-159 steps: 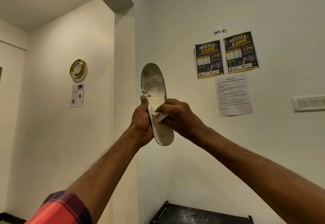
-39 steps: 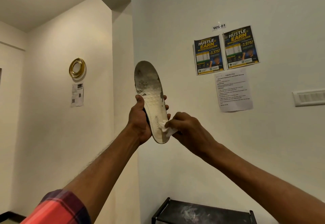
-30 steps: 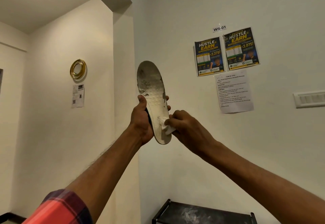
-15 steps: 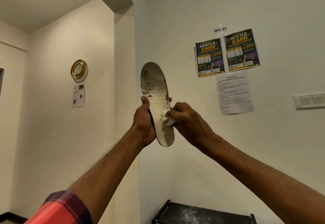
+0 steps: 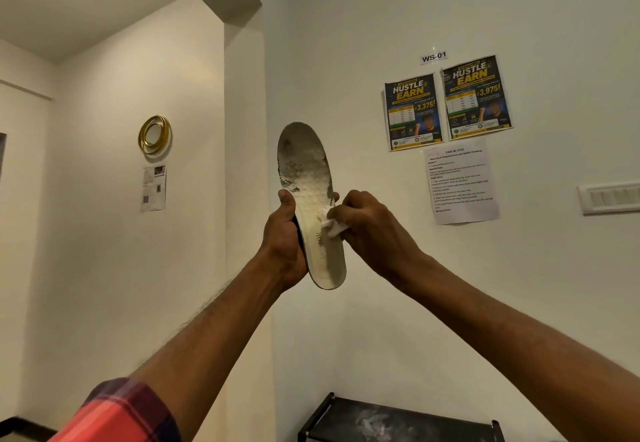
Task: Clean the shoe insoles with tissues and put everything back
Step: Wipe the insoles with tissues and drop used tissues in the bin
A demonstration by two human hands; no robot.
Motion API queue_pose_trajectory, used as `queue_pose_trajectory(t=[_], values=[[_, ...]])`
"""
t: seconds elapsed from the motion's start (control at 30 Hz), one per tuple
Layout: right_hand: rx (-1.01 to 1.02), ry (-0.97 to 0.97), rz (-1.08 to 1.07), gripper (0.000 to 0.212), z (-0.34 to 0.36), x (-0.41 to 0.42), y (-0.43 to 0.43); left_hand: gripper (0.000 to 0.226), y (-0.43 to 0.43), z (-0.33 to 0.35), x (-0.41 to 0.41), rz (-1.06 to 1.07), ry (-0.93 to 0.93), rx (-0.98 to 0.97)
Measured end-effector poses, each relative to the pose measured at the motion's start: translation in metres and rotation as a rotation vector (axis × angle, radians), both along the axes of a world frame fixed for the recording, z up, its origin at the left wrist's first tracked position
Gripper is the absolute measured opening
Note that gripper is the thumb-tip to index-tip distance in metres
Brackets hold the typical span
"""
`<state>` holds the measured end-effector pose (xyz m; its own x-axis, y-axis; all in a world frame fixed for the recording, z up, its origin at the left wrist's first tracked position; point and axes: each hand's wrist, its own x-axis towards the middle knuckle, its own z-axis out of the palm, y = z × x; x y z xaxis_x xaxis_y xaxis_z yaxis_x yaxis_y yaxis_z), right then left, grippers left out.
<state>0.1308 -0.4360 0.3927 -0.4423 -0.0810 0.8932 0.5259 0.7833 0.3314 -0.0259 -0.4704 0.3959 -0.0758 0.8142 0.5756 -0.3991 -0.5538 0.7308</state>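
Observation:
A worn, off-white shoe insole [image 5: 306, 178] stands upright in the air before the wall, its toe end up and stained grey. My left hand [image 5: 284, 240] grips its lower half from the left, thumb on the front face. My right hand [image 5: 372, 228] holds a small crumpled white tissue [image 5: 333, 225] and presses it against the insole's middle from the right. Printed letters show on the heel part below the tissue.
A dark shoe rack top [image 5: 398, 421], dusted white, sits low against the wall. Two posters [image 5: 446, 103] and a printed task sheet [image 5: 460, 183] hang on the wall, with a switch plate [image 5: 609, 197] at right and a gold round mirror [image 5: 154, 135] at left.
My right hand has slid the tissue up the insole from the heel area to the middle. The insole in my left hand has stayed upright with only slight shifts.

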Motion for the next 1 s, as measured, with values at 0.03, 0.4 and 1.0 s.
queue_pose_trajectory(t=[0.03, 0.4, 1.0], values=[[0.018, -0.051, -0.025, 0.02, -0.002, -0.002, -0.001, 0.073, 0.0, 0.0, 0.0, -0.011, 0.0, -0.005], [0.025, -0.065, -0.032, 0.022, 0.003, 0.001, 0.0, 0.071, 0.001, -0.005, 0.002, -0.012, 0.006, -0.027], [-0.018, 0.067, -0.003, 0.016, 0.022, 0.007, 0.005, 0.07, 0.005, -0.007, 0.007, -0.054, 0.003, -0.043]])
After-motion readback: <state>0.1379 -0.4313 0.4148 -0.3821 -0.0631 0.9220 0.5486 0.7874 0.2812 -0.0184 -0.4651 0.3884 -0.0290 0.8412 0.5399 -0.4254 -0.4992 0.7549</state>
